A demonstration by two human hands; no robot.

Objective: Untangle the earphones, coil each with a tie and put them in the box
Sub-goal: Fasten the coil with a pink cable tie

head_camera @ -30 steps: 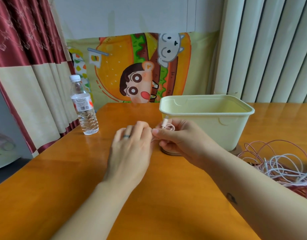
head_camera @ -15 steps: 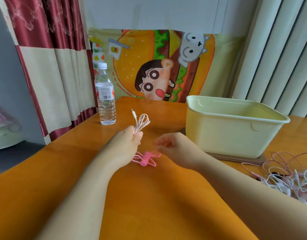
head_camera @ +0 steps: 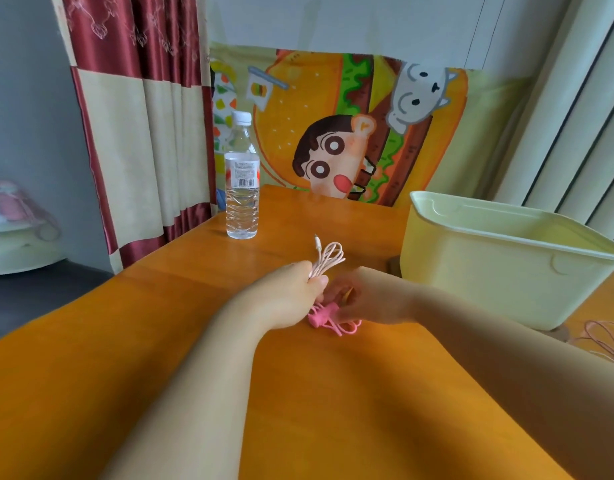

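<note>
Orange table [head_camera: 333, 393]: a tangle [head_camera: 603, 341] of earphones is left unsorted at the near right edge. Mid-table, one coil [head_camera: 328, 259] is gripped in the left hand [head_camera: 288, 296], not yet tied, with the ties [head_camera: 329, 318] lying just below it and pinched by the curled right hand [head_camera: 371, 299]. Nothing can be seen inside the box [head_camera: 506, 271] beyond; most of the task is judged outstanding.

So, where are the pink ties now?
Head view: the pink ties lie on the table between the left hand and right hand, left of the box.

Wood table [head_camera: 333, 393] w/ bottle [head_camera: 242, 188], pink ties [head_camera: 328, 318], earphone tangle [head_camera: 603, 341], box [head_camera: 489, 271] on mat [head_camera: 395, 265].
</note>
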